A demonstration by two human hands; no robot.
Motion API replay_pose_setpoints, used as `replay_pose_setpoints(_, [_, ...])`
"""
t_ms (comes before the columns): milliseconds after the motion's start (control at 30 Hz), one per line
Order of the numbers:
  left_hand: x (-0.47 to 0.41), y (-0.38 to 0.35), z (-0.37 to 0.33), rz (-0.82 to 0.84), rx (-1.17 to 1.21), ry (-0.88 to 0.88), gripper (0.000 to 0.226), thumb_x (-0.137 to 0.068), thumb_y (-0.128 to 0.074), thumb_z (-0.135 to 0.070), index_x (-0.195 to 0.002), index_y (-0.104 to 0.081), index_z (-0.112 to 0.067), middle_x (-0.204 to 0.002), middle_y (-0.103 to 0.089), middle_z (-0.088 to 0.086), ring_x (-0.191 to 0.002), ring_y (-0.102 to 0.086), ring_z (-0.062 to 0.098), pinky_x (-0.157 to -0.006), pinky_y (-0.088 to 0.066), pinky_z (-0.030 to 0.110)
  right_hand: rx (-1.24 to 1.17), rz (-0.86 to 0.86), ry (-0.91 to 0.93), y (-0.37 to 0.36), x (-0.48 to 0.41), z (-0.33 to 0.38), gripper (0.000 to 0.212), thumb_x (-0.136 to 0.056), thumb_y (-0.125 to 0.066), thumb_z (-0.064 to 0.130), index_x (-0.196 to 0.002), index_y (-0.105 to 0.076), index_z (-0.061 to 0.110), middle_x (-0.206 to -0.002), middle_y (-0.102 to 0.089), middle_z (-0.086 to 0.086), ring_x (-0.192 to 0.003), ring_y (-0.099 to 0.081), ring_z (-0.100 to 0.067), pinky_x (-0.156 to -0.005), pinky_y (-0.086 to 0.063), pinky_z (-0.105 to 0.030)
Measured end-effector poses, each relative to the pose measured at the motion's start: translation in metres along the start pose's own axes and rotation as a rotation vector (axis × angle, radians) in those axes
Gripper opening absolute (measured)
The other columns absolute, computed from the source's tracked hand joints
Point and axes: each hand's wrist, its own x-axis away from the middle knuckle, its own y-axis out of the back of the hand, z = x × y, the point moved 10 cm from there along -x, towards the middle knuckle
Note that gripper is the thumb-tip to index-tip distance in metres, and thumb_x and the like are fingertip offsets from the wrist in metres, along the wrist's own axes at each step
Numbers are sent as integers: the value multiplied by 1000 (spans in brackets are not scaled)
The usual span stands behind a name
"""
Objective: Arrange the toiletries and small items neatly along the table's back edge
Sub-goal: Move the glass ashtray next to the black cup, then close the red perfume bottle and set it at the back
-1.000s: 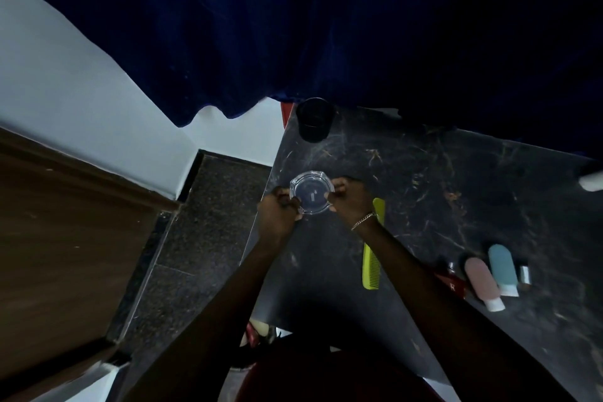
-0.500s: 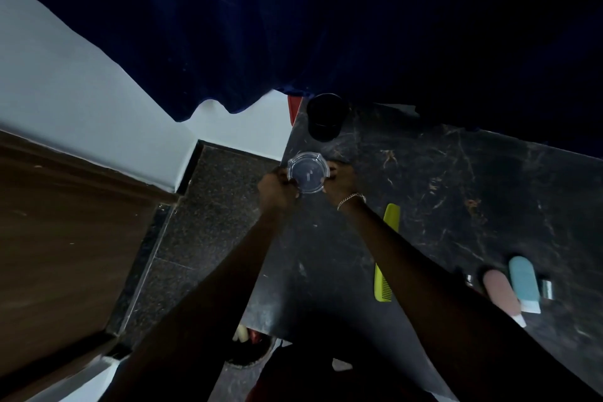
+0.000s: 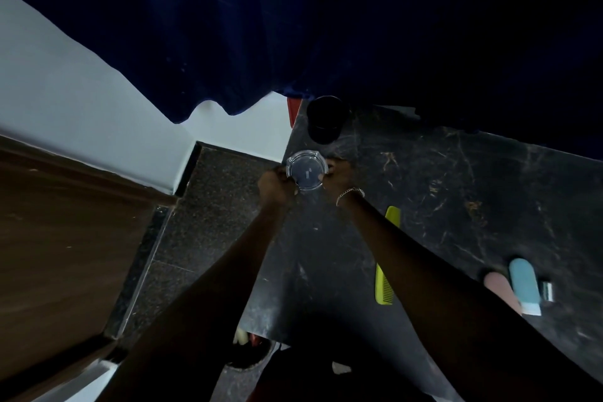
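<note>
A clear round glass dish (image 3: 306, 170) sits near the far left corner of the black marble table (image 3: 440, 192). My left hand (image 3: 274, 184) grips its left rim and my right hand (image 3: 339, 174) grips its right rim. Just behind it stands a black jar (image 3: 324, 119) at the table's back edge. A yellow-green comb (image 3: 385, 264) lies partly under my right forearm. A pink tube (image 3: 502, 287), a blue tube (image 3: 525, 285) and a small silver item (image 3: 548, 290) lie at the right.
A dark blue curtain (image 3: 326, 26) hangs over the table's back edge. The table's left edge drops to a speckled floor (image 3: 208, 206), with a wooden panel (image 3: 65, 238) further left. A red object (image 3: 292, 109) shows at the far left corner.
Both hands have carried the glass dish away from me toward the back left corner, closer to the black jar. The view has shifted with them.
</note>
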Motion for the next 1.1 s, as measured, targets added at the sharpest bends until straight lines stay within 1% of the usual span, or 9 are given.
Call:
replay_pose_setpoints(100, [0,0,1,4,20,16,17,-89,-73,-3,-104,-78,4,-104,-77,30,-104,-75,41,-91,-61,52,-1,19,-4,-1,0,1,30,-79,-67,-2,-108,-71,-2,-106,-74,-19,-99,-71,-33,-91,-56,-47])
replay_pose_setpoints(200, [7,6,-3,-29,-54,-44,21,-93,-73,-14,-109,-75,0,-106,-77,25,-104,-73,40,-93,-58,44,9,-2,-1,2,7,2,44,-81,-67,-1,-124,-59,-7,-110,-71,-22,-108,-67,-35,-99,-51,-42])
replay_pose_setpoints(333, [35,20,-12,-141,-96,-295,33,-95,-67,-16,-125,-66,-5,-122,-65,21,-113,-61,39,-94,-51,43,210,-37,87,5,28,0,67,-84,-60,10,-148,-40,7,-139,-57,-19,-128,-55,-35,-108,-45,-39])
replay_pose_setpoints(500, [75,18,-6,-181,-298,-559,43,-103,-58,-35,-140,-57,-15,-139,-54,13,-124,-56,33,-101,-52,45,394,-31,241,6,72,-19,73,-90,-61,32,-154,-31,12,-158,-34,-12,-144,-35,-32,-115,-35,-38])
replay_pose_setpoints(633, [106,-2,6,-121,-602,-690,59,-107,-45,-46,-160,-37,-22,-169,-32,11,-161,-21,34,-127,-30,50,566,-104,389,18,113,-31,76,-92,-56,42,-155,-28,11,-160,-30,-14,-147,-30,-35,-116,-32,-47])
replay_pose_setpoints(733, [130,-22,14,-22,-671,-763,64,-110,-35,-50,-167,-18,-26,-177,-10,6,-165,4,27,-133,-13,51,643,-119,408,27,137,-46,78,-95,-47,49,-158,-18,14,-164,-20,-10,-152,-22,-30,-118,-25,-44])
replay_pose_setpoints(800, [145,-37,14,11,-705,-803,66,-110,-31,-51,-168,-11,-27,-177,-2,3,-164,10,26,-134,-6,51,654,-146,405,37,151,-58,77,-96,-42,51,-159,-15,15,-165,-16,-10,-153,-17,-28,-121,-18,-44])
replay_pose_setpoints(933, [175,-70,4,31,-741,-907,67,-109,-37,-47,-168,-15,-23,-177,-2,4,-164,8,28,-133,-6,52,649,-211,361,67,180,-84,76,-96,-46,49,-158,-18,15,-165,-17,-12,-152,-21,-29,-115,-32,-46])
replay_pose_setpoints(1100, [220,-120,-12,88,-746,-1036,65,-109,-38,-45,-166,-20,-22,-177,-8,5,-165,2,30,-134,-6,50,621,-286,239,114,219,-129,75,-94,-51,44,-155,-27,8,-161,-28,-16,-147,-32,-33,-109,-39,-47])
